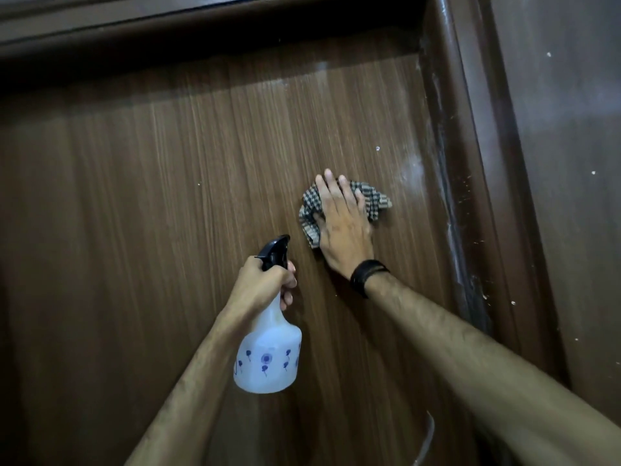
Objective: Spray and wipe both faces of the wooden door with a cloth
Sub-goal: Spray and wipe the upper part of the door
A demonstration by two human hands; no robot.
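Head view shows the right hand (342,227) flat, pressing the checked cloth (369,205) on the upper right of the wooden door (168,196), nearer its dusty frame edge (447,183) than the left hand (265,284), whose grip wraps the spray bottle (268,351).

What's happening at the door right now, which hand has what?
A person is cleaning the wooden door, seen from their head camera. The right hand lies flat on a checked cloth, pressing it against the door's upper right part, near the door frame. The left hand grips the neck of a white spray bottle with a black nozzle, held just off the door below the cloth. Pale smears and specks show near the frame.
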